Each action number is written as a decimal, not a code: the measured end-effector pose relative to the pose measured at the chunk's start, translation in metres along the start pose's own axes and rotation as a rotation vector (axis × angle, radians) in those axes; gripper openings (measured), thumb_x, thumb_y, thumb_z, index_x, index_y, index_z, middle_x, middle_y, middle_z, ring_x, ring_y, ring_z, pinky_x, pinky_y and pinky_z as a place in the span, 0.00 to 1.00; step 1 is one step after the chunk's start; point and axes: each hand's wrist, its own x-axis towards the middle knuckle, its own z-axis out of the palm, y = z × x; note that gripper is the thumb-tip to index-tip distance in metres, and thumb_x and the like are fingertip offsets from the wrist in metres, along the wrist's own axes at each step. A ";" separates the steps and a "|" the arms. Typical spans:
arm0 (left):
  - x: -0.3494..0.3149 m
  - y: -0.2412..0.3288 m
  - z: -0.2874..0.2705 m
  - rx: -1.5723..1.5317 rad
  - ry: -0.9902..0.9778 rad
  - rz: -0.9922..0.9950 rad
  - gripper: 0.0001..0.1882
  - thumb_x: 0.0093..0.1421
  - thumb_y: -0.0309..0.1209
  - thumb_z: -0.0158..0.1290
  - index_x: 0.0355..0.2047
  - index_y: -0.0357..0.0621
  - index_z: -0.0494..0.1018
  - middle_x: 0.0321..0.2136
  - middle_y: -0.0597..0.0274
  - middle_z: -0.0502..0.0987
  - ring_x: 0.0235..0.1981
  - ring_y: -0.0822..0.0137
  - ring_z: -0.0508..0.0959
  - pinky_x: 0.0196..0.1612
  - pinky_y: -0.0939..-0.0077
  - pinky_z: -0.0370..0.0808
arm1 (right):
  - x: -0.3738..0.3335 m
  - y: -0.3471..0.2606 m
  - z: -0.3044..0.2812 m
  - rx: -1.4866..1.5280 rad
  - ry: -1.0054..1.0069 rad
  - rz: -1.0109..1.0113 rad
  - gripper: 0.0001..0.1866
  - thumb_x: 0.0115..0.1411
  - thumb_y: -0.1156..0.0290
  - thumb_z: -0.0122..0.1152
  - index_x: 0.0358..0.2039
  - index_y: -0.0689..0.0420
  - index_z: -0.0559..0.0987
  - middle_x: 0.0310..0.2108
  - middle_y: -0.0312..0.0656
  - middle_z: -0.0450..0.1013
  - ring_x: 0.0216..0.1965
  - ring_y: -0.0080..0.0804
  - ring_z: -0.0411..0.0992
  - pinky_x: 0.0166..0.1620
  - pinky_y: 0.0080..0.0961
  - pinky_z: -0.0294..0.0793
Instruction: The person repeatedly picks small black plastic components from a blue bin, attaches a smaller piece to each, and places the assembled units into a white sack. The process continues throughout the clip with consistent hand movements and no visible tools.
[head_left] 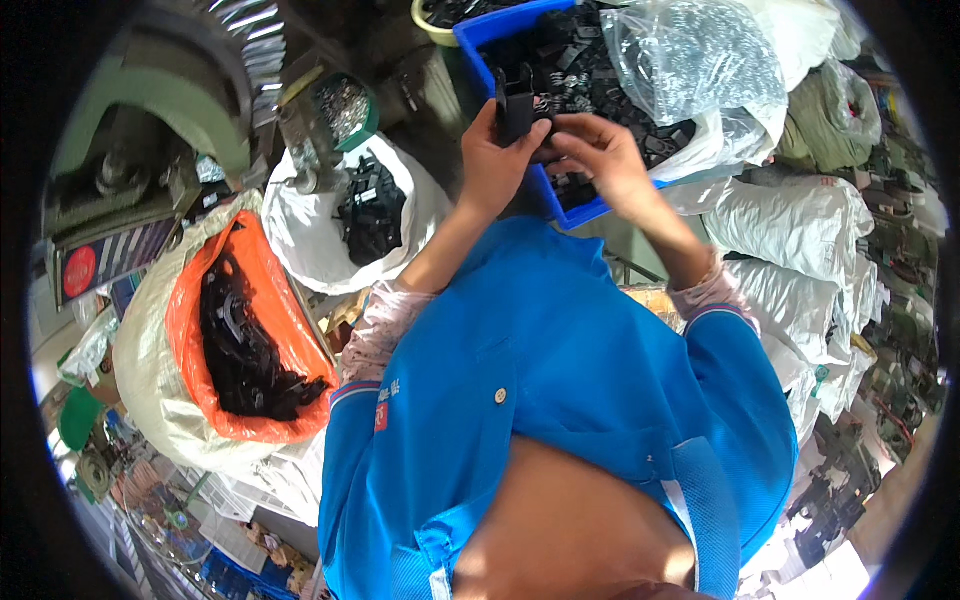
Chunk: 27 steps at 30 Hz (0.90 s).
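Both hands [545, 150] closed around black parts [517, 112]

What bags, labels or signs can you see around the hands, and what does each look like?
Clear plastic bag: right of the hands, on the blue bin, holding small shiny parts.
Orange-lined sack: lower left, open, holding black parts.
White sack: left of the left hand, open, holding black parts.
White sacks: stacked at right, closed.
Sign: far left, dark panel, red circle, pale stripes.
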 end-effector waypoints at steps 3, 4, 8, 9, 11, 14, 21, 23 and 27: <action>0.002 0.003 -0.003 0.091 -0.063 -0.053 0.14 0.55 0.27 0.59 0.40 0.35 0.71 0.34 0.63 0.76 0.35 0.75 0.75 0.40 0.81 0.72 | 0.002 0.013 -0.005 0.221 0.096 -0.049 0.15 0.58 0.75 0.58 0.46 0.67 0.73 0.37 0.44 0.74 0.36 0.29 0.74 0.39 0.25 0.77; 0.005 0.001 -0.006 0.130 -0.094 -0.002 0.13 0.55 0.26 0.58 0.39 0.36 0.72 0.33 0.63 0.76 0.34 0.76 0.75 0.39 0.81 0.72 | 0.003 0.012 -0.010 0.280 0.118 -0.049 0.15 0.58 0.76 0.57 0.45 0.67 0.74 0.36 0.44 0.74 0.35 0.29 0.74 0.39 0.25 0.76; 0.018 -0.005 -0.014 0.356 -0.193 0.184 0.09 0.54 0.25 0.58 0.34 0.37 0.72 0.27 0.60 0.74 0.29 0.76 0.73 0.33 0.80 0.71 | -0.003 0.007 -0.023 0.337 0.090 -0.029 0.13 0.60 0.78 0.54 0.45 0.68 0.74 0.35 0.43 0.75 0.33 0.26 0.74 0.39 0.20 0.76; 0.022 -0.003 -0.013 0.357 -0.223 0.229 0.08 0.54 0.25 0.58 0.33 0.37 0.72 0.26 0.59 0.73 0.28 0.76 0.73 0.32 0.80 0.70 | -0.003 0.007 -0.026 0.365 0.087 -0.021 0.13 0.60 0.79 0.54 0.45 0.68 0.74 0.35 0.43 0.75 0.33 0.26 0.74 0.39 0.20 0.76; 0.025 -0.006 -0.015 0.374 -0.255 0.209 0.07 0.54 0.26 0.58 0.33 0.37 0.73 0.26 0.60 0.74 0.28 0.75 0.74 0.33 0.79 0.72 | -0.004 0.007 -0.027 0.389 0.102 -0.016 0.13 0.59 0.80 0.54 0.45 0.67 0.74 0.34 0.43 0.75 0.32 0.26 0.74 0.39 0.19 0.76; 0.024 -0.013 -0.017 0.359 -0.258 0.017 0.08 0.56 0.26 0.58 0.35 0.36 0.75 0.29 0.63 0.78 0.30 0.73 0.78 0.36 0.78 0.75 | -0.004 0.015 -0.019 0.288 0.170 -0.112 0.14 0.58 0.81 0.55 0.46 0.67 0.73 0.35 0.44 0.75 0.32 0.26 0.75 0.39 0.19 0.76; 0.019 -0.008 -0.018 0.143 -0.144 -0.225 0.10 0.56 0.26 0.57 0.36 0.32 0.75 0.32 0.58 0.79 0.32 0.70 0.79 0.36 0.77 0.76 | 0.003 0.019 -0.025 0.275 0.094 0.039 0.16 0.59 0.74 0.57 0.47 0.66 0.73 0.35 0.45 0.75 0.32 0.28 0.75 0.38 0.22 0.76; 0.019 -0.008 -0.019 0.147 -0.151 -0.214 0.10 0.56 0.25 0.58 0.37 0.32 0.75 0.32 0.57 0.79 0.32 0.70 0.79 0.35 0.77 0.76 | 0.004 0.022 -0.027 0.385 0.050 0.104 0.16 0.60 0.71 0.57 0.47 0.65 0.74 0.34 0.45 0.75 0.32 0.29 0.75 0.38 0.24 0.76; 0.020 -0.004 -0.020 0.114 -0.182 -0.210 0.13 0.54 0.25 0.59 0.40 0.33 0.74 0.35 0.56 0.78 0.28 0.71 0.78 0.32 0.79 0.75 | 0.012 0.020 -0.035 0.422 0.058 0.138 0.14 0.60 0.75 0.55 0.46 0.66 0.73 0.36 0.42 0.74 0.36 0.27 0.74 0.40 0.20 0.75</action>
